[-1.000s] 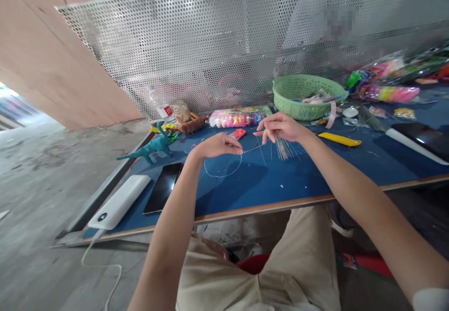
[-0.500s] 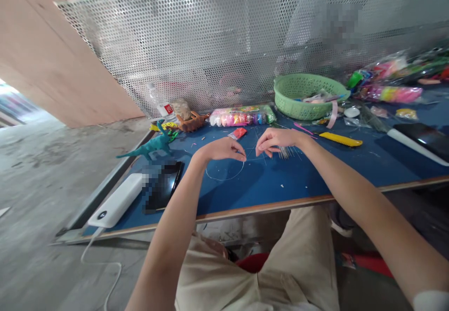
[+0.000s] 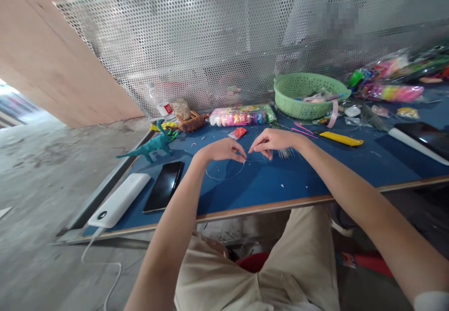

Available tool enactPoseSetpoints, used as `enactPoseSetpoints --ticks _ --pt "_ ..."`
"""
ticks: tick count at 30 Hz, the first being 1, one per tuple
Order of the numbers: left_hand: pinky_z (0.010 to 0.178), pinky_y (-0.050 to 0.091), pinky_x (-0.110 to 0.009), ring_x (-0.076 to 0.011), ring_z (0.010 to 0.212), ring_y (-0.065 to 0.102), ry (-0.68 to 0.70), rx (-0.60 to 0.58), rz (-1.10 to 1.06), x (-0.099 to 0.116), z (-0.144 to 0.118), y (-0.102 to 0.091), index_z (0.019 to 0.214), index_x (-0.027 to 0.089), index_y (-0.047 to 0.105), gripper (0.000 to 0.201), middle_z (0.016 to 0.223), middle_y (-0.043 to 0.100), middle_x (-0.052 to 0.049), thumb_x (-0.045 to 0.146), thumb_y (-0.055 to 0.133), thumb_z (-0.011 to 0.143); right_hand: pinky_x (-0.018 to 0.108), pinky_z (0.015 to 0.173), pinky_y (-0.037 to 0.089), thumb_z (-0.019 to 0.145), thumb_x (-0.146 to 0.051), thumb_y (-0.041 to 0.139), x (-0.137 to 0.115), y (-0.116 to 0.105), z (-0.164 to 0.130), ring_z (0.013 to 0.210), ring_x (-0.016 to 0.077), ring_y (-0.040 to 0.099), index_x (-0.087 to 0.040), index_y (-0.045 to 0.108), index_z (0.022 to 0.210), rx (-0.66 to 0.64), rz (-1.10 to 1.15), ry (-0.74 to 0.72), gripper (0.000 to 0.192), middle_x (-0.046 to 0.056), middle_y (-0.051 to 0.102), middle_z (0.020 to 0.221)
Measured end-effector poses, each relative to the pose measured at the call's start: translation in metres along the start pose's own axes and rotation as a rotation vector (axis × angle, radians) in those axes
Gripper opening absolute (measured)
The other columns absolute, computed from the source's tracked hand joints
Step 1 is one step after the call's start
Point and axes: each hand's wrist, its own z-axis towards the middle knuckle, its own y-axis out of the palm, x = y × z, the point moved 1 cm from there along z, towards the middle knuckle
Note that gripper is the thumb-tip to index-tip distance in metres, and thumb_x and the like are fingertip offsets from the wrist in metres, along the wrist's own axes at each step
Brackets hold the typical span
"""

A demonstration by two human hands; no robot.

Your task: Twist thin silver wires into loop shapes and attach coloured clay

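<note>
Nearest, a thin looped silver wire [image 3: 224,173] is pinched at its ends by the left hand [image 3: 220,149] and right hand [image 3: 271,140], fingertips almost meeting, over the blue tabletop [image 3: 315,175]; behind, a perforated metal screen [image 3: 210,44] is seen

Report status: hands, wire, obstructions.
Left hand and right hand both pinching thin silver wire loop. Loop on blue table. Bundle of straight wires beside right hand.
</note>
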Motion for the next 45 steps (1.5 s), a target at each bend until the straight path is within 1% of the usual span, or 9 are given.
enactPoseSetpoints --ticks 4,11,17,21,25,30,35,40,45 --pt "0.061 0.034 -0.027 -0.0129 0.059 0.053 -0.001 0.026 0.024 -0.003 -0.002 -0.002 0.097 0.025 0.084 0.027 0.07 0.069 0.001 0.045 0.078 0.08 0.023 0.049 0.046 0.095 -0.037 0.063 -0.001 0.006 0.004 0.041 0.0067 0.053 -0.022 0.078 0.12 0.041 -0.041 0.023 0.033 0.001 0.078 0.076" --pt "0.082 0.048 -0.027 -0.0187 0.092 0.071 0.061 0.148 -0.079 -0.01 -0.004 -0.006 0.096 0.023 0.083 0.029 0.1 0.081 -0.004 0.043 0.062 0.094 0.024 0.055 0.045 0.096 -0.031 0.06 -0.009 0.012 0.007 0.056 0.012 0.063 -0.021 0.081 0.116 0.091 -0.162 0.009 0.03 0.002 0.075 0.07" --pt "0.074 0.047 -0.027 -0.0162 0.079 0.067 0.063 0.231 -0.104 -0.01 0.001 -0.003 0.098 0.02 0.081 0.031 0.091 0.078 -0.004 0.046 0.064 0.093 0.032 0.071 0.048 0.095 -0.031 0.063 -0.007 0.01 0.009 0.066 0.0151 0.062 -0.02 0.082 0.107 0.284 -0.263 -0.111 0.025 0.006 0.077 0.083" --pt "0.052 0.034 -0.024 -0.0084 0.05 0.043 -0.02 0.484 -0.282 -0.006 0.002 -0.001 0.095 0.018 0.077 0.037 0.063 0.058 0.001 0.052 0.062 0.094 0.035 0.084 0.054 0.092 -0.048 0.069 0.0 0.0 0.014 0.092 0.0195 0.066 -0.025 0.068 0.133 0.647 0.077 -0.223 0.047 0.009 0.072 0.121" --pt "0.044 0.023 -0.022 -0.0066 0.044 0.025 -0.045 0.699 -0.59 -0.002 0.008 0.002 0.091 0.019 0.068 0.039 0.053 0.028 0.008 0.058 0.063 0.093 0.038 0.094 0.057 0.092 -0.069 0.059 0.006 -0.013 0.014 0.105 0.0212 0.066 -0.029 0.05 0.143 0.874 0.539 -0.317 0.065 0.009 0.069 0.125" --pt "0.042 0.02 -0.019 -0.0064 0.046 0.024 -0.047 0.79 -0.78 0.008 0.019 0.013 0.089 0.02 0.057 0.039 0.058 0.025 0.009 0.059 0.065 0.091 0.037 0.096 0.057 0.087 -0.063 0.07 0.007 -0.013 0.014 0.102 0.0206 0.068 -0.021 0.069 0.118 0.797 0.545 -0.284 0.053 0.01 0.074 0.118" --pt "0.05 0.034 -0.019 -0.0067 0.052 0.03 0.05 0.791 -0.946 0.02 0.029 0.028 0.082 0.022 0.041 0.039 0.064 0.031 0.008 0.052 0.06 0.097 0.035 0.084 0.061 0.087 -0.06 0.072 0.001 -0.002 0.016 0.097 0.0213 0.071 -0.018 0.075 0.103 0.69 0.46 -0.204 0.045 0.012 0.076 0.111" --pt "0.06 0.044 -0.021 -0.0078 0.057 0.04 0.119 0.83 -0.808 0.023 0.034 0.034 0.09 0.022 0.047 0.026 0.067 0.043 0.006 0.043 0.056 0.101 0.03 0.063 0.058 0.087 -0.061 0.071 -0.003 0.0 0.015 0.072 0.0166 0.068 -0.016 0.074 0.099 0.664 0.466 -0.153 0.046 0.011 0.077 0.096" --pt "0.071 0.049 -0.024 -0.0109 0.073 0.059 0.1 0.792 -0.556 0.02 0.029 0.026 0.1 0.018 0.06 0.026 0.089 0.07 -0.005 0.044 0.057 0.101 0.028 0.054 0.05 0.087 -0.055 0.071 0.0 -0.006 0.012 0.058 0.0135 0.06 -0.015 0.074 0.085 0.792 0.238 -0.102 0.041 0.008 0.074 0.074"
